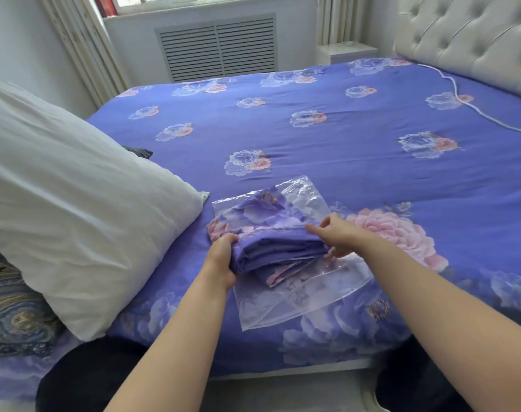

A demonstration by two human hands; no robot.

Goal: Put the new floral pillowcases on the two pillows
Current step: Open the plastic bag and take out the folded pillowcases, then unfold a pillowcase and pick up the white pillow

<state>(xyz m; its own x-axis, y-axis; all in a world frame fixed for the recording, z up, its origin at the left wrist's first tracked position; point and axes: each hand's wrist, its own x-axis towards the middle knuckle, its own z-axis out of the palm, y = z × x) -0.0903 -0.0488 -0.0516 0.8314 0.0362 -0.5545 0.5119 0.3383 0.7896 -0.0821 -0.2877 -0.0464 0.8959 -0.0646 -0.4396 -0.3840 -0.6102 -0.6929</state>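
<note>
A folded stack of purple floral pillowcases (277, 248) lies on a clear plastic bag (298, 295) near the bed's front edge. My left hand (222, 257) grips the stack's left end, fingers wrapped around the folds. My right hand (338, 234) rests on the stack's right end, thumb on top and fingers at the side. More floral fabric (253, 208) lies behind, partly under another clear plastic bag (301, 193). A bare white pillow (69, 209) lies at the left. I can make out just this one bare pillow.
The bed carries a purple floral sheet (327, 138). A dark patterned cloth (12, 310) lies under the pillow at the left. A white cable (467, 104) runs across the far right by the tufted headboard (473, 34). A radiator grille (217, 49) is under the window.
</note>
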